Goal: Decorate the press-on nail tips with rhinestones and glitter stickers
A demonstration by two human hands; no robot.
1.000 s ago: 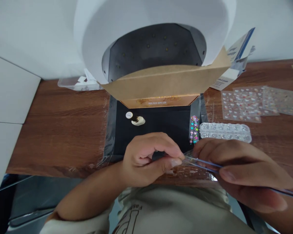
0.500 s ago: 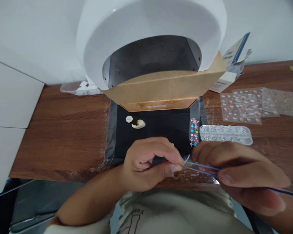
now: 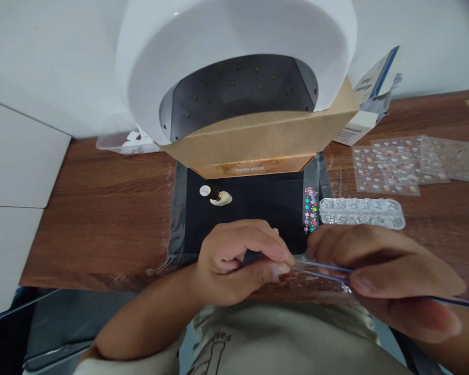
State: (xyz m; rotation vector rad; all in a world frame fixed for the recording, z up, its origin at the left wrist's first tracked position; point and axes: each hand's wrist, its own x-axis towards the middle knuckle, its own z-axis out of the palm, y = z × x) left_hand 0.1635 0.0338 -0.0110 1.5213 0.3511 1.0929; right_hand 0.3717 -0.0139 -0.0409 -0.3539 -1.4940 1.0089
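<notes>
One pair of tweezers (image 3: 336, 268) is clamped in right hand (image 3: 398, 271); left hand (image 3: 226, 278) is pinched together at its tips (anything between hidden); bottle (image 3: 221, 198) seen beyond left fingers.

Tweezers (image 3: 330, 266) kinda bluish. Mat (image 3: 254, 200) plain black. Bottle (image 3: 222, 199) creamy white, neck dark. Flower gems (image 3: 310, 208) rainbow: pink, teal, yellow-green. Sticker sheet (image 3: 391, 169) speckled white and reddish. Desk (image 3: 109, 208) brown woodgrain, lamp (image 3: 238, 31) white outside, dark grey inside.

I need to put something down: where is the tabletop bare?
Widest: wooden tabletop left of the black mat, in front of the clear tray. Smaller: mat between polish bottle and gem strip. Crowded: right of it, with clear case, sticker sheets, right hand.
</notes>
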